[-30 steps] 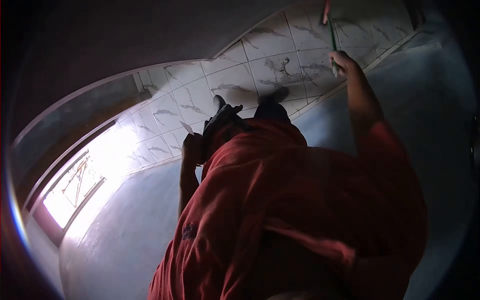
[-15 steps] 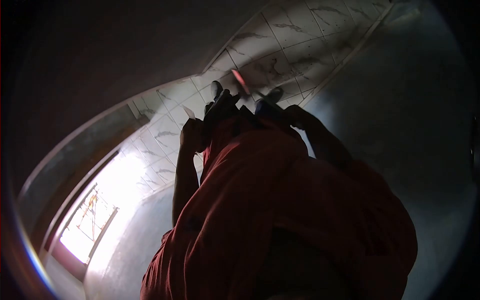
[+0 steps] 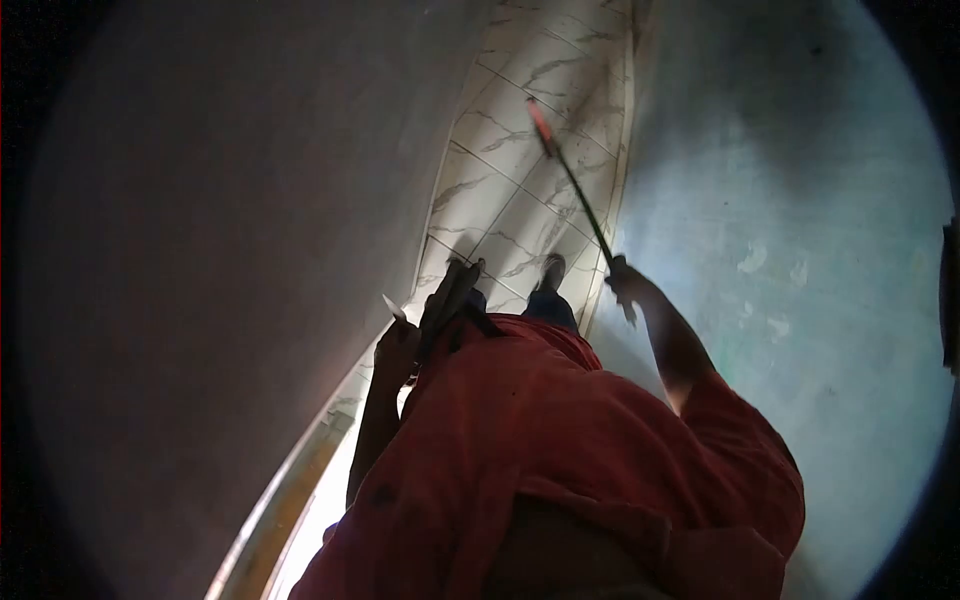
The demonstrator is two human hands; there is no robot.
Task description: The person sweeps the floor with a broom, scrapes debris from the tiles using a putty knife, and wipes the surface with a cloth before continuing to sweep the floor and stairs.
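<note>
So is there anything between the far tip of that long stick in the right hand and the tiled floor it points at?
Nothing visible. The right hand grips the stick at its lower end, and the reddish far end lies over bare tiled floor. The shoes are well back from it.

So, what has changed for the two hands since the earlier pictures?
The right hand swung its long stick from out at the side in front of the body, then back out to the right; the stick now points up over the tiled floor. The view also turned, so the bright window is gone. The left hand stayed close to the chest, still holding a small pale piece.
</note>
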